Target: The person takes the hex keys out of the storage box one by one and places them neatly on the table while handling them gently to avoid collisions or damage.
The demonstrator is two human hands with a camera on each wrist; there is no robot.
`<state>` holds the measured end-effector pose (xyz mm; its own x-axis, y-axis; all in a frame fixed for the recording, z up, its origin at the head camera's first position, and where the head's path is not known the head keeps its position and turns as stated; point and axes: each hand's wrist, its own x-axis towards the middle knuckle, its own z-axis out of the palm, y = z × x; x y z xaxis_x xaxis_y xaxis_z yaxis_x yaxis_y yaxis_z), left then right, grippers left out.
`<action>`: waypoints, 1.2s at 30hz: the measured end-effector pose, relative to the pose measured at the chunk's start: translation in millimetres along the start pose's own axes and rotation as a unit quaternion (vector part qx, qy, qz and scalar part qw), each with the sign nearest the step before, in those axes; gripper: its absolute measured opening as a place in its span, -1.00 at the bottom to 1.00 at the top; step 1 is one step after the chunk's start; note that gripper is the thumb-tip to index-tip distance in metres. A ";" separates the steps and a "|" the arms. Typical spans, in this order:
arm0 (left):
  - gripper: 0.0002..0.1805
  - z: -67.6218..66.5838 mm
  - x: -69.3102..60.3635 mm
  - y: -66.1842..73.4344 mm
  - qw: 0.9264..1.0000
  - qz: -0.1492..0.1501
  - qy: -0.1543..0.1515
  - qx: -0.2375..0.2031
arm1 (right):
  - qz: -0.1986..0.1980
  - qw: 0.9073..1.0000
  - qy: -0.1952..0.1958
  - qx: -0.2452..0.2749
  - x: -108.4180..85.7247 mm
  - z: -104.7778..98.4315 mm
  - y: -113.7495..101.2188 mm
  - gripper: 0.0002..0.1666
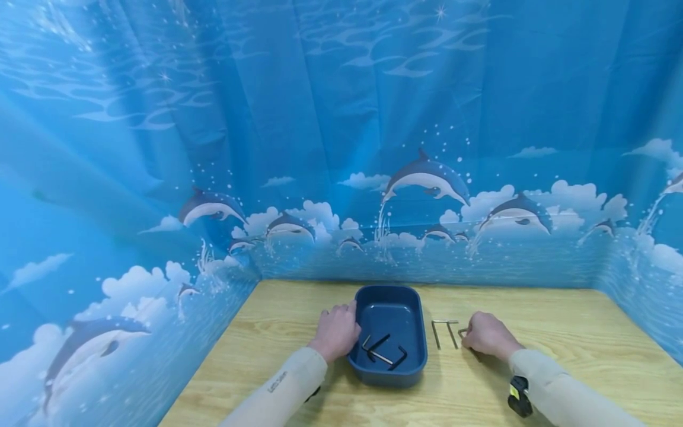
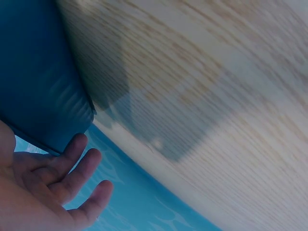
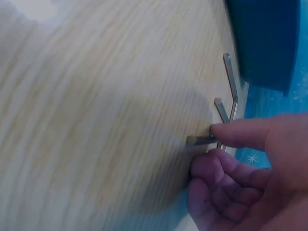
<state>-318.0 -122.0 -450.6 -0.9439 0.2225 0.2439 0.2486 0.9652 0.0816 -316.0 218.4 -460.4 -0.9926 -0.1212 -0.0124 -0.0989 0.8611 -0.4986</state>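
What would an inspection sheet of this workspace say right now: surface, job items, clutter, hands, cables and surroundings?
Surface: wood-grain table.
Tub: dark blue, upright, with black and silver hex keys lying inside.
Loose hex keys: two silver ones on the table, right of the tub.
Clutter: nothing seen.
Left hand: touches the tub's left side.
Right hand: pinches another hex key, near the loose pair.
Cables: nothing seen.
Surroundings: blue dolphin-print curtain behind and at both sides.

This looks like a small screened-off booth (image 1: pixel 645 65): creased blue sheeting (image 1: pixel 341 112), printed with leaping dolphins (image 1: pixel 427 172), clouds (image 1: pixel 573 196) and sea (image 1: pixel 331 267), rises behind a wood-grain surface (image 1: pixel 560 332) and along its left and right sides. Whether the booth stands in a home, a lab or a workshop cannot be told from these views.
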 end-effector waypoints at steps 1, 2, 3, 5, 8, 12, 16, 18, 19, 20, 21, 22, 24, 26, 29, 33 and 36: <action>-0.46 0.1 -0.1 -0.1 1.000 0.000 -0.001 -0.001 | 0.006 1.000 -0.004 -0.002 -1.5 0.1 0.2 -0.61; -0.46 0.5 0.0 -0.6 1.000 0.000 -0.001 -0.002 | 0.010 1.000 -0.007 -0.005 -3.2 0.0 0.1 -0.61; -0.45 0.8 0.0 -1.1 1.000 0.001 -0.002 -0.001 | 0.015 1.000 -0.013 -0.007 -4.5 -0.2 -0.1 -0.62; -0.44 1.5 0.2 -2.4 1.000 0.001 -0.002 0.004 | 0.013 1.000 -0.022 -0.013 -6.2 -0.6 -0.9 -0.65; -0.44 0.8 0.4 -4.3 1.000 -0.002 0.003 0.010 | 0.002 1.000 -0.024 -0.018 -5.9 -1.8 -3.5 -0.68; -0.44 -1.1 1.5 -5.7 1.000 -0.004 0.011 0.005 | 0.000 1.000 -0.019 -0.022 -2.3 -2.9 -6.3 -0.67; -0.44 -0.5 2.0 -5.1 1.000 -0.004 0.003 0.002 | 0.012 1.000 -0.020 -0.021 1.5 -2.9 -6.4 -0.64; -0.44 -0.2 2.0 -4.4 1.000 -0.004 0.001 0.002 | 0.016 1.000 -0.021 -0.018 3.4 -2.3 -5.3 -0.64; -0.44 -0.1 2.0 -3.9 1.000 -0.004 0.001 0.003 | 0.019 0.999 -0.021 -0.016 4.2 -2.1 -4.7 -0.63; -0.45 -0.2 1.9 -3.5 1.000 -0.003 0.002 0.004 | 0.023 0.999 -0.023 -0.013 4.9 -1.8 -4.1 -0.63; -0.44 -0.4 1.8 -2.9 1.000 -0.003 0.002 0.003 | 0.027 0.999 -0.024 -0.011 5.6 -1.6 -3.6 -0.63; -0.45 -0.6 1.6 -2.3 1.000 -0.003 0.002 0.004 | 0.030 0.999 -0.024 -0.009 6.4 -1.4 -2.9 -0.63; -0.45 -0.2 1.6 -1.5 1.000 -0.003 0.001 0.004 | 0.034 0.999 -0.025 -0.006 7.8 -0.8 -1.5 -0.62; -0.45 0.1 1.5 -0.8 1.000 -0.001 0.004 0.006 | 0.035 0.999 -0.023 -0.006 9.0 -0.5 -0.3 -0.61; -0.46 1.6 2.1 -0.4 1.000 0.002 0.010 0.009 | 0.032 0.999 -0.015 -0.009 10.0 0.2 1.7 -0.61; -0.45 2.7 2.3 -0.7 1.000 0.003 0.012 0.010 | 0.031 0.999 -0.010 -0.011 11.0 0.9 3.0 -0.61; -0.45 3.1 1.9 -0.8 1.000 0.003 0.010 0.008 | 0.033 0.999 -0.011 -0.012 12.0 1.4 3.3 -0.62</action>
<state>-320.6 -121.8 -453.2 -0.9379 0.2251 0.2639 0.2500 0.9661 0.0645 -328.1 219.1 -463.4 -0.9952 -0.0745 -0.0631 -0.0357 0.8792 -0.4751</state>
